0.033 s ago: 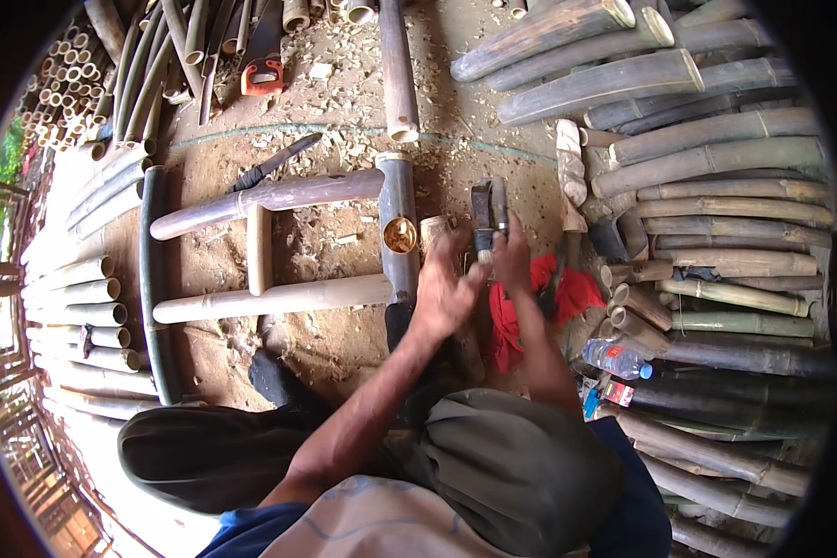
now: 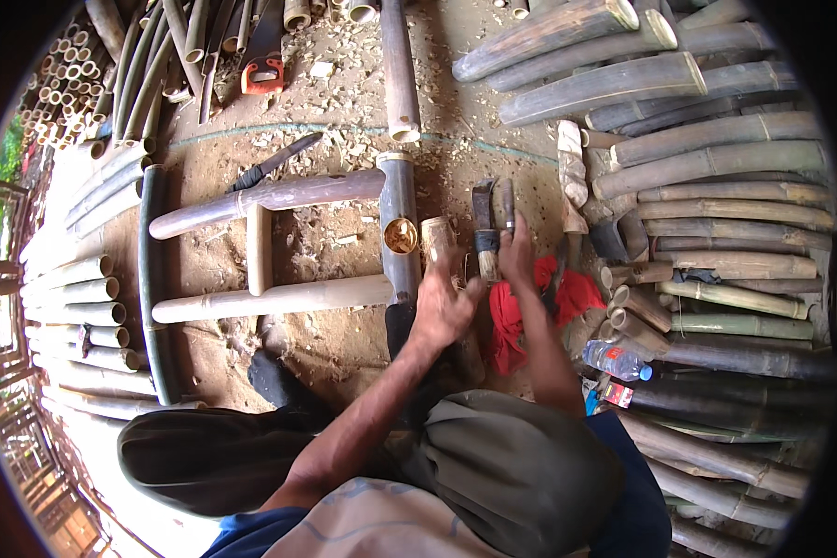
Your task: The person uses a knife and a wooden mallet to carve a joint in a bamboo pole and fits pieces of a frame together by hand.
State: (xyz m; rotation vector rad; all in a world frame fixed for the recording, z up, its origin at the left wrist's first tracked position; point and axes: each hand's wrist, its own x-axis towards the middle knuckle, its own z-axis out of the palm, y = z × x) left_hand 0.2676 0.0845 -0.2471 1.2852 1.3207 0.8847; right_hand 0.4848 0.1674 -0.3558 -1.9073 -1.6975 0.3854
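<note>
My left hand (image 2: 445, 305) is beside the near end of a short pale bamboo piece (image 2: 435, 232), thumb stretched away from the slightly blurred fingers. Closed fingers of my right hand (image 2: 521, 256) are at the lower end of a slim grey chisel-like tool (image 2: 509, 200); its kind is unclear. Between the hands lies a dark-bladed tool (image 2: 484, 206) with a black-wrapped, pale handle. To the left, a dark bamboo post (image 2: 397, 191) with a round pale hole joins two long bamboo rails (image 2: 279, 198), linked by a short crosspiece (image 2: 259, 251).
A red cloth (image 2: 507, 325) is beside my right forearm. Stacked bamboo poles (image 2: 716, 166) fill the right, with a water bottle (image 2: 614, 359) near them. A knife (image 2: 279, 160) and an orange-handled saw (image 2: 262, 76) lie further off among wood chips.
My right hand and the slim tool have shifted slightly right. My left hand has drawn slightly nearer to me, uncovering more of the short bamboo piece and the dark-bladed tool's handle.
</note>
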